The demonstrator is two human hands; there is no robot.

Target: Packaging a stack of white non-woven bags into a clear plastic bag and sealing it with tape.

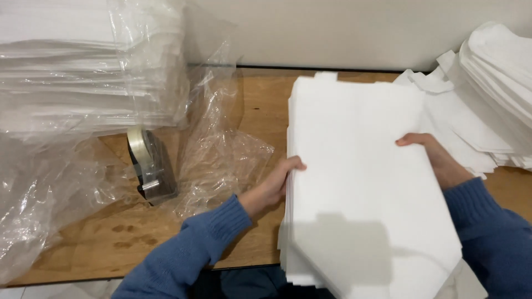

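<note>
White sheet stack (360, 182) nearest; looks limp, light, likely slippery. Left hand (274, 185) clasps stack's left edge, right hand (435, 160) its right edge. Tape dispenser (152, 166) well left of stack.

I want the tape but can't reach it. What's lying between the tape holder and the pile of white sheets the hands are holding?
In the head view, crumpled clear plastic wrap lies on the wooden table between the tape holder and the pile of white sheets.

bare table (260, 111) between plastic wrap (221, 160), paper stack (360, 182)
</note>
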